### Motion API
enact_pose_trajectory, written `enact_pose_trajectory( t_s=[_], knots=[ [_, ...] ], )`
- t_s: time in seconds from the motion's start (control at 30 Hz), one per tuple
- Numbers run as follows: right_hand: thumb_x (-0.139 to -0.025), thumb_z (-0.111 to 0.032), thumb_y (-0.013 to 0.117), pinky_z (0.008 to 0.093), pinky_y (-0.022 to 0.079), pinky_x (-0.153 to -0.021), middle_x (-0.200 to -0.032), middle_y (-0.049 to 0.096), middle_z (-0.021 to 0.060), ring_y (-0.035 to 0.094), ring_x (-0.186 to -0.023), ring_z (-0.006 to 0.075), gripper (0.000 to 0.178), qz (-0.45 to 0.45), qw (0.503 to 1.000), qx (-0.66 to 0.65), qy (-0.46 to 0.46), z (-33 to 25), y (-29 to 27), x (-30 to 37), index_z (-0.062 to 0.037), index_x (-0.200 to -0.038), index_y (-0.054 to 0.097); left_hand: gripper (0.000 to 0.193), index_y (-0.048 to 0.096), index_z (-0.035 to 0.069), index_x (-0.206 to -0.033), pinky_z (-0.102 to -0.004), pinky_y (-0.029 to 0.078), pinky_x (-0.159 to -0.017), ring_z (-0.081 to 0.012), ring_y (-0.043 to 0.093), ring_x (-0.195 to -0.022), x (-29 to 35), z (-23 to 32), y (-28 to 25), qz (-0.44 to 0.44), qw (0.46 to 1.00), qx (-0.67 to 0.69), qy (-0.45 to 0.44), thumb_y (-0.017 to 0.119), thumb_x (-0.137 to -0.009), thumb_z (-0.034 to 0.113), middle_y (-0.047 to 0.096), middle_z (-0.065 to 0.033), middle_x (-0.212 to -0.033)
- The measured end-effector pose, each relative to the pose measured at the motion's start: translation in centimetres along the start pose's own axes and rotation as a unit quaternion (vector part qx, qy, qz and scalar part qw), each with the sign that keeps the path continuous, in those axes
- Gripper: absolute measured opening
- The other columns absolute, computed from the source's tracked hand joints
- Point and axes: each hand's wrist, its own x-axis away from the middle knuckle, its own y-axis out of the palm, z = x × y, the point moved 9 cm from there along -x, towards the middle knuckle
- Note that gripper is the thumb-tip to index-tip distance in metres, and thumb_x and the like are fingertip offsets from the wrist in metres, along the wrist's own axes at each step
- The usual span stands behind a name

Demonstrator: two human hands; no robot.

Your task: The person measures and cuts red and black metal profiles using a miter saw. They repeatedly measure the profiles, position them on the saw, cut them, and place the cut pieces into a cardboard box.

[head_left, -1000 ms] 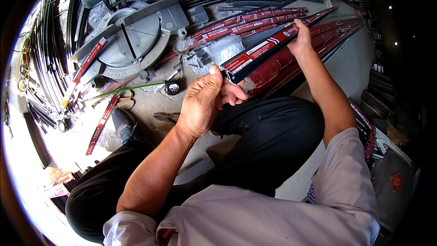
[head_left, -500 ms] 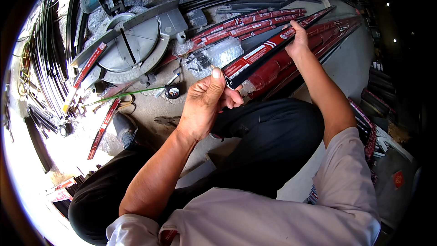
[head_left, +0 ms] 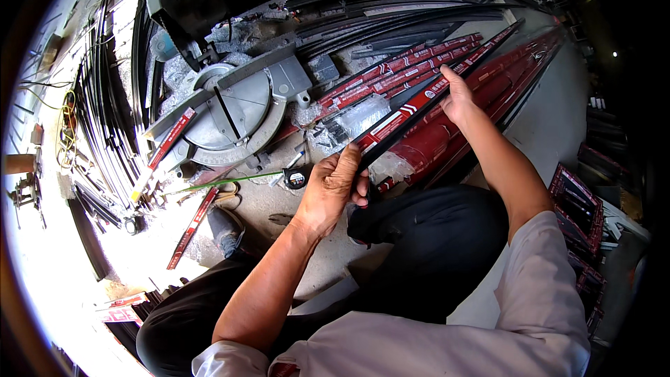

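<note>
While the person sits low on the concrete floor (head_left: pixel 558 112), both hands hold one long black metal strip with a red-and-white wrapper (head_left: pixel 412 106), which runs diagonally up and away from the knees. The left hand (head_left: pixel 333 185) is closed around the strip's near end, fingers curled over it and thumb beneath. The right hand (head_left: pixel 457 94) is further along the same strip, fingers wrapped over its top edge. Just beyond the strip lies a stack of similar red-wrapped strips (head_left: pixel 412 63), and under it a bundle in dark red film (head_left: pixel 447 136). Left of the strip stands a grey mitre saw with a round turntable (head_left: pixel 230 108), metal shavings heaped about it. Between saw and strip's near end lies a small black tape measure (head_left: pixel 296 179).

By my reading, the step in hand is handling a single strip drawn from the pile, perhaps checking or stripping its wrapper. A next move would call for a firm two-handed hold and swinging the long piece clear of the stack.
</note>
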Motion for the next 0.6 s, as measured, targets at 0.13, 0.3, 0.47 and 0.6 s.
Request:
enact_pose_trajectory(
  t_s=[0.13, 0.3, 0.47, 0.6],
  knots=[
    [-0.092, -0.035, 0.083, 0.0408, 0.062, -0.09, -0.12, 0.072, 0.0025, 0.069, -0.108, 0.0216, 0.043, -0.022, 0.994, 0.092, 0.057, 1.8, 0.7, 0.6, -0.0187, -0.128, 0.066, 0.057, 0.065, 0.003, -0.097, -0.0285, 0.055, -0.064, -0.0125, 0.061, -0.067, -1.9, -0.2, -2.2, 0.011, 0.994, -0.107, 0.013, 0.061, -0.105, 0.06, 0.063, -0.0031, -0.078],
    [-0.092, -0.051, 0.082, 0.0362, 0.059, -0.089, -0.112, 0.072, 0.0062, 0.067, -0.103, 0.0186, 0.051, -0.066, 0.973, 0.196, 0.107, 4.1, 1.8, 1.4, -0.0155, -0.124, 0.064, 0.057, 0.065, 0.004, -0.099, -0.0287, 0.055, -0.068, -0.0119, 0.06, -0.071, -5.2, -0.3, -5.4, -0.011, 0.988, -0.157, 0.0, 0.063, -0.104, 0.061, 0.062, -0.0023, -0.081],
    [-0.097, -0.046, 0.079, 0.0382, 0.063, -0.081, -0.104, 0.071, 0.007, 0.073, -0.092, 0.019, 0.044, -0.123, 0.951, 0.27, 0.091, 5.0, 4.0, 2.8, -0.012, -0.12, 0.063, 0.051, 0.068, 0.005, -0.107, -0.0287, 0.056, -0.068, -0.0112, 0.061, -0.073, -9.3, -1.0, -10.0, 0.02, 0.984, -0.178, -0.011, 0.062, -0.107, 0.056, 0.063, -0.0006, -0.084],
    [-0.101, -0.044, 0.074, 0.0343, 0.062, -0.08, -0.104, 0.068, 0.005, 0.069, -0.091, 0.016, 0.04, -0.189, 0.907, 0.371, 0.053, 5.6, 6.6, 4.4, -0.01, -0.119, 0.065, 0.055, 0.07, 0.003, -0.109, -0.0289, 0.057, -0.071, -0.012, 0.062, -0.077, -12.4, -1.0, -13.9, 0.065, 0.985, -0.155, -0.032, 0.068, -0.103, 0.058, 0.065, -0.0017, -0.086]
  ],
)
